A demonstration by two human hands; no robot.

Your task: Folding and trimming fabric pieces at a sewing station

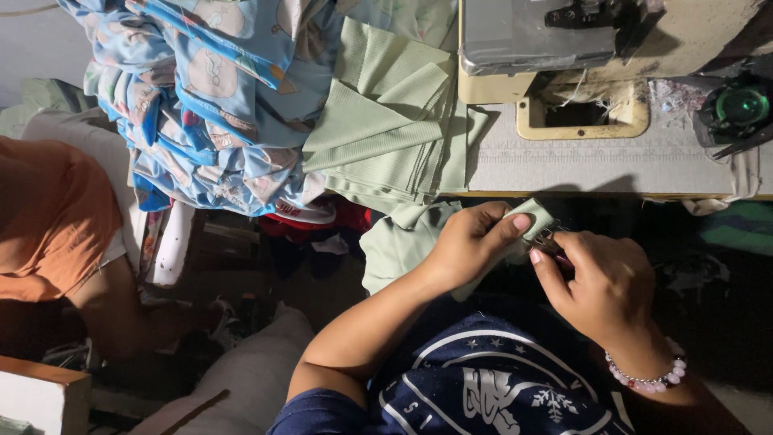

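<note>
Both hands' fingers [515, 225] pinching green cloth piece [535, 216], thumbs on top

this is a small garment sewing workshop. an industrial sewing machine [564, 40] sits on a worn table [612, 161], with stacks of cut pale green fabric [386, 129] and blue printed cloth [209, 105] piled beside it, and another person in orange [56, 217] nearby.
</note>
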